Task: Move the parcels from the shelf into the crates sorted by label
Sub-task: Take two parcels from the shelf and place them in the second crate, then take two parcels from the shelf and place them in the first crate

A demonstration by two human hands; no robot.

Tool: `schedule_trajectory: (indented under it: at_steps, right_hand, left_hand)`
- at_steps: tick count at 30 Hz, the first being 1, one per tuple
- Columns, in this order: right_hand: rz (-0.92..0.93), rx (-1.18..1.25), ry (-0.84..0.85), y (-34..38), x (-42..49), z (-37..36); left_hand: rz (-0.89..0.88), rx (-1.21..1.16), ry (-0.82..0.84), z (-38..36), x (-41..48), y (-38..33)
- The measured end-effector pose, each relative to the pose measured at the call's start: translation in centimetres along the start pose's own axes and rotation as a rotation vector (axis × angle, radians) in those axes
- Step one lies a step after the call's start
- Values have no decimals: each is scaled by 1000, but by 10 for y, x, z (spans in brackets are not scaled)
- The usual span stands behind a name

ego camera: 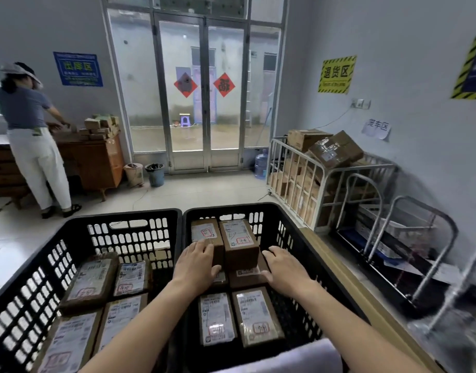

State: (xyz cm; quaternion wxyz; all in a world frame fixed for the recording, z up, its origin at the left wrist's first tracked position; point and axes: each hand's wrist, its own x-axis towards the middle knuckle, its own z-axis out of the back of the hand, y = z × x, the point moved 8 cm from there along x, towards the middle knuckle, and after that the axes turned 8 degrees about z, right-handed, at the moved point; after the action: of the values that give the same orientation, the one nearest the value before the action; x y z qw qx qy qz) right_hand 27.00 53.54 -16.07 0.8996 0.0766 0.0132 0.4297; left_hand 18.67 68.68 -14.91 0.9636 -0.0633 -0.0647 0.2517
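Left crate (43, 265): four parcels (91, 281) already lie in it.
Right crate (298, 238), your end: two labelled parcels (255, 316) lie flat.
Your left hand (196, 265): fingers straight, laid flat on the far-left parcel (206, 232).
Your right hand (284, 266): fingers loose beside the raised parcel (239, 243), gripping nothing.
Left to do: the shelf is out of view, so you can't tell what remains.

Grey walls (393, 76) flank glass double doors (202, 103); pale tiled floor (177, 195), wooden cabinet (97, 162) at left
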Motion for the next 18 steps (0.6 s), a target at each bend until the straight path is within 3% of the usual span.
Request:
schedule_trajectory:
  at_steps: [18]
  right_hand:
    - [-387,-115,-65,35,-207,36]
  left_hand:
    - [-495,-75,-31,37,-148,-64]
